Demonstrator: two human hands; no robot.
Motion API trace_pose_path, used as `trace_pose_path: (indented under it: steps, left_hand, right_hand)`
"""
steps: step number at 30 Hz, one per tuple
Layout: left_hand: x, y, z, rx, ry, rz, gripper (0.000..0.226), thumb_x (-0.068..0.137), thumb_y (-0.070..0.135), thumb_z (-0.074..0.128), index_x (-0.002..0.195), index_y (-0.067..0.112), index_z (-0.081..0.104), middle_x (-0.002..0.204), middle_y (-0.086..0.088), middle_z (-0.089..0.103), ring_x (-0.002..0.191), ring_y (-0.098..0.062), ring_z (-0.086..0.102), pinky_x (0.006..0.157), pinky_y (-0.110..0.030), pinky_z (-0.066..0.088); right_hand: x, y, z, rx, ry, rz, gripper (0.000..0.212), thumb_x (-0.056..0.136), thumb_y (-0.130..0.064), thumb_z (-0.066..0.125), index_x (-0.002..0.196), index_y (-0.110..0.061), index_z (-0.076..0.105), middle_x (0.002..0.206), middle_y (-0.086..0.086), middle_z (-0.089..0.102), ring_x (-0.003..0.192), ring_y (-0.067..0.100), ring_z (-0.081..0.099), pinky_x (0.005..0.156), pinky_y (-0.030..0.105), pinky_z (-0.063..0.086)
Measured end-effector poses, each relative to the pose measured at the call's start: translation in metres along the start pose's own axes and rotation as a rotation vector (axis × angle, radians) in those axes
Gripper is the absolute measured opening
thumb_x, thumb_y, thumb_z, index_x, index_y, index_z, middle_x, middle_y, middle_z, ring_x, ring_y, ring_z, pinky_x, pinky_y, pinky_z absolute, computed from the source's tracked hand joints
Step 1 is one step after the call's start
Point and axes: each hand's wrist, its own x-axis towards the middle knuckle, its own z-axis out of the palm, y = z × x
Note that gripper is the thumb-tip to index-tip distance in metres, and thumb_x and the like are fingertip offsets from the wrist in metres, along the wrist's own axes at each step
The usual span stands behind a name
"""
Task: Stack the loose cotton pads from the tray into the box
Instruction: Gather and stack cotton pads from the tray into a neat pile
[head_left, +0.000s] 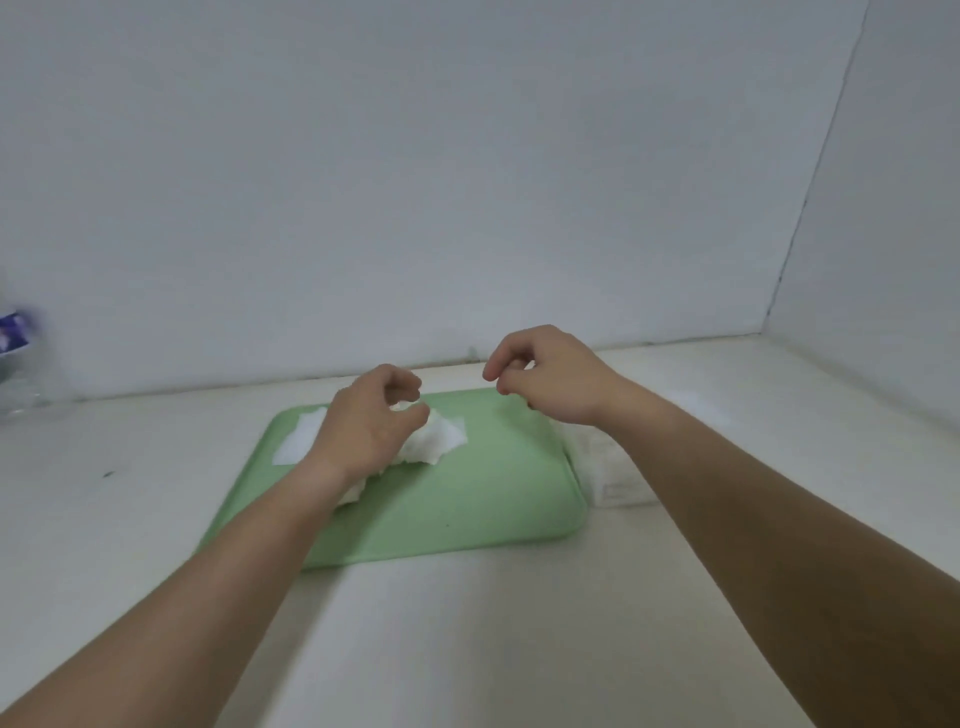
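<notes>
Bare left forearm (208, 571) and right forearm (779, 519) up close, reaching in from the bottom edge across a white table (467, 634). Further out, left hand (374, 421) low over a green tray (467, 509), fingers bent like a claw, thumb close to the fingertips, right above a soft heap of white cotton pads (439, 441). Cannot tell if pinching a pad or only about to. One more flat pad (298, 436) at the tray's far left corner, partly hidden behind that hand.

Then right hand (545, 379), up in the air over the tray's far right corner, fingers curled in too, thumb and first finger nearly touching. Cannot tell if holding anything; too small and blurry there. Just beside the tray's right side, a pale box (608, 467) on the table, partly hidden under the right forearm. Cannot see inside it. Far off at the left edge, a blurry plastic bottle (21, 364).

Looks like most of the job not done yet, with the heap lying on the tray.

Things to watch for:
- Grabbing a whole clump, not a neat few, and ending up with a messy pile in the box, not a stack.
- Squeezing too hard and crumpling the soft pads.
- Dropping light pads on the way across.
- Bumping the box with the right forearm, so close to it, and pushing it away.
</notes>
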Motion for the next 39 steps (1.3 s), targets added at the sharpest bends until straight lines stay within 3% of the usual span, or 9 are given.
trace_pose_path:
  steps: [3,8,14,20,25,29,32,36,39]
  left_hand:
    - [-0.006,-0.029,-0.017,-0.075,0.048,-0.056,0.019,0.09,0.011,0.067,0.106,0.022,0.068,0.102,0.006,0.073,0.102,-0.012,0.068,0.081,-0.015,0.046]
    - [-0.001,-0.05,-0.016,-0.298,0.183,-0.103,0.027,0.09,-0.001,0.061,0.093,0.025,0.071,0.092,0.006,0.076,0.094,-0.012,0.07,0.089,-0.043,0.058]
    - [0.01,-0.051,-0.017,-0.455,0.313,-0.138,0.029,0.09,0.0,0.057,0.091,0.026,0.07,0.089,0.01,0.076,0.096,-0.021,0.071,0.079,-0.043,0.058]
    - [0.009,-0.057,-0.027,-0.51,0.348,-0.128,0.022,0.093,0.005,0.06,0.093,0.024,0.071,0.094,0.007,0.075,0.096,-0.018,0.07,0.075,-0.04,0.058]
    - [0.003,-0.056,-0.028,-0.495,0.349,-0.112,0.025,0.089,0.002,0.062,0.092,0.025,0.073,0.094,0.008,0.074,0.086,-0.003,0.067,0.087,-0.047,0.059]
    - [-0.005,-0.055,-0.026,-0.463,0.358,-0.093,0.024,0.088,0.002,0.063,0.092,0.023,0.074,0.092,0.01,0.074,0.073,0.002,0.065,0.083,-0.044,0.06]
    - [-0.012,-0.053,-0.024,-0.415,0.357,-0.064,0.023,0.088,0.005,0.064,0.092,0.025,0.073,0.092,0.012,0.073,0.072,0.002,0.063,0.076,-0.036,0.058]
    - [-0.02,-0.05,-0.022,-0.228,0.322,0.049,0.034,0.081,0.015,0.076,0.106,0.035,0.067,0.104,0.022,0.069,0.096,0.006,0.061,0.075,-0.016,0.047]
    - [-0.025,-0.043,-0.02,-0.313,0.199,0.091,0.064,0.073,0.023,0.086,0.131,0.033,0.058,0.12,0.021,0.065,0.112,0.007,0.058,0.088,-0.009,0.045]
  right_hand:
    - [0.018,-0.003,0.036,-0.029,-0.002,0.038,0.023,0.087,-0.006,0.055,0.088,-0.024,0.069,0.076,-0.011,0.059,0.066,0.007,0.056,0.06,0.018,0.04]
    - [0.047,0.013,0.08,-0.114,-0.053,0.19,0.03,0.089,-0.006,0.051,0.108,-0.018,0.07,0.1,-0.002,0.06,0.091,0.016,0.057,0.078,0.022,0.041]
    - [0.076,0.032,0.108,-0.087,0.015,0.23,0.028,0.086,-0.013,0.056,0.108,-0.023,0.07,0.116,-0.002,0.067,0.106,0.015,0.061,0.092,0.028,0.049]
    - [0.088,0.04,0.118,-0.156,-0.173,0.137,0.041,0.079,-0.023,0.071,0.119,-0.026,0.068,0.119,-0.009,0.058,0.106,0.01,0.056,0.087,0.024,0.043]
    - [0.091,0.048,0.128,-0.096,-0.032,0.12,0.011,0.086,-0.022,0.064,0.092,-0.024,0.072,0.094,-0.009,0.07,0.084,0.01,0.064,0.065,0.023,0.049]
    - [0.086,0.04,0.124,-0.017,0.183,0.06,0.011,0.086,-0.018,0.061,0.086,-0.025,0.07,0.083,-0.015,0.066,0.079,0.009,0.061,0.062,0.021,0.043]
    - [0.075,0.029,0.113,0.168,0.318,0.034,0.008,0.085,-0.017,0.062,0.085,-0.019,0.07,0.081,-0.006,0.069,0.074,0.008,0.061,0.062,0.021,0.042]
    - [0.052,0.01,0.098,0.543,0.276,-0.008,0.013,0.085,-0.005,0.059,0.081,-0.008,0.071,0.074,0.008,0.067,0.073,0.016,0.062,0.073,0.04,0.054]
    - [0.035,0.002,0.092,0.683,0.17,-0.028,0.014,0.089,-0.001,0.057,0.083,-0.004,0.07,0.078,0.01,0.065,0.074,0.021,0.063,0.072,0.039,0.054]
